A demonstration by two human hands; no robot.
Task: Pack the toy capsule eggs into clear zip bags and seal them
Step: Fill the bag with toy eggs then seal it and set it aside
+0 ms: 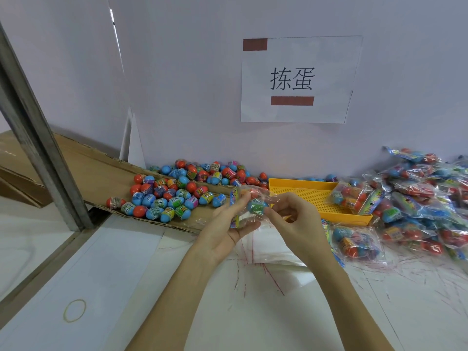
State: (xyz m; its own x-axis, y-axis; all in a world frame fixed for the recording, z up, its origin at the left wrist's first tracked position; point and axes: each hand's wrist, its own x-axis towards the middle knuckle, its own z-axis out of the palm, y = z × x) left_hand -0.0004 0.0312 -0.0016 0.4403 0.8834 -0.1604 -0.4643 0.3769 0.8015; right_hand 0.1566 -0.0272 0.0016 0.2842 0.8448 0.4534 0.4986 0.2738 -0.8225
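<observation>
My left hand cups a clear zip bag from below, its fingers curled round the bag's left side. Inside the bag I see a blue egg with a green label and an orange one near the top. My right hand pinches the bag's right edge between thumb and fingers. Both hands hold the bag above the white table, in front of a heap of loose blue and orange capsule eggs lying on flat cardboard.
A yellow perforated tray stands just behind my right hand, with one filled bag in it. Many filled bags are piled at the right. Empty clear bags lie under my hands. A rubber band lies front left. A metal post stands left.
</observation>
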